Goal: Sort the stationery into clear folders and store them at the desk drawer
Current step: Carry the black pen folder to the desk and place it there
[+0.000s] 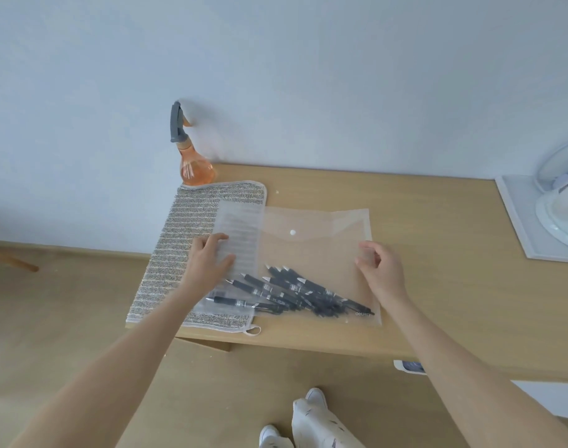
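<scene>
Desk (437, 240), pale wood, bearing a clear snap-button folder (311, 253) that lies flat, its left part overlapping a striped cloth mat (185, 240). Black pens (289, 291) lie heaped inside the folder at its near edge. Left hand (211, 258) rests on the folder's left part, fingers spread and straight. Right hand (378, 265) pinches the folder's right edge with curled fingers. Orange spray bottle (192, 156) stands behind the mat; white fan (563, 202) at far right.
</scene>
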A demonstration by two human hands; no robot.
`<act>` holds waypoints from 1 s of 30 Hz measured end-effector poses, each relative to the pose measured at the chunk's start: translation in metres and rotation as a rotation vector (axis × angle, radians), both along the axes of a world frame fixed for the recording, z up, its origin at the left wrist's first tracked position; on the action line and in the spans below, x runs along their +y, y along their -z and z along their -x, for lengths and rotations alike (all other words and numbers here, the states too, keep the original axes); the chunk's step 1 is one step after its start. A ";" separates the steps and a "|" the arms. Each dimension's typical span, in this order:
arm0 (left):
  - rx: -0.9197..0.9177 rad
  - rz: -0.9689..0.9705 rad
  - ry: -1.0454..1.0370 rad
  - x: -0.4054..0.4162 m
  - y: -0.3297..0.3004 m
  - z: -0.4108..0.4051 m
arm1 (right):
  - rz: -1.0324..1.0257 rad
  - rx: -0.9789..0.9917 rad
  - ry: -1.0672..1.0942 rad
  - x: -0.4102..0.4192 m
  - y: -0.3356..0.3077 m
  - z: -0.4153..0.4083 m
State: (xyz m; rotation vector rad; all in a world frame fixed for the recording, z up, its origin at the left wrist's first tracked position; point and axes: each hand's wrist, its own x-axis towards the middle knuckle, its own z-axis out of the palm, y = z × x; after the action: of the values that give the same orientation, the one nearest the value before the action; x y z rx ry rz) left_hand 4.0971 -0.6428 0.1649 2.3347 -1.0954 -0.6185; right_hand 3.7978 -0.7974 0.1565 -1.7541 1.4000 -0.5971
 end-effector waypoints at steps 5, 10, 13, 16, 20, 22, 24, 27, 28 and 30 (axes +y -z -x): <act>-0.090 -0.003 -0.015 -0.007 0.001 0.002 | 0.083 0.067 0.046 -0.005 0.008 -0.009; -0.195 -0.078 0.017 0.001 0.004 0.009 | 0.140 0.172 0.044 0.001 0.009 -0.011; -0.214 -0.103 0.028 0.008 0.003 0.013 | 0.155 0.199 0.039 0.003 0.008 -0.011; -0.205 -0.098 0.041 0.017 -0.001 0.017 | 0.180 0.196 0.063 0.010 -0.004 -0.007; -0.226 -0.019 0.072 0.036 -0.010 0.019 | 0.222 0.173 0.105 0.042 -0.022 0.002; -0.214 0.043 0.058 0.048 -0.018 0.021 | 0.239 0.173 0.125 0.066 -0.027 0.006; -0.195 0.108 0.067 0.066 -0.027 0.026 | 0.236 0.158 0.141 0.097 -0.028 0.009; -0.204 0.192 0.140 0.099 -0.032 0.033 | 0.231 0.065 0.145 0.146 -0.026 0.008; -0.222 0.192 0.176 0.111 -0.033 0.036 | 0.229 0.053 0.141 0.163 -0.024 0.006; -0.272 0.174 0.266 0.137 -0.030 0.041 | 0.218 0.056 0.111 0.198 -0.017 0.000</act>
State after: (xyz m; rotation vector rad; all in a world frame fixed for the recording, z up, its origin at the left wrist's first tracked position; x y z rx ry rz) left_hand 4.0563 -0.5055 0.1946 2.1829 -1.5344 -0.2845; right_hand 3.7977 -0.5991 0.1736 -1.8833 1.5263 -0.7912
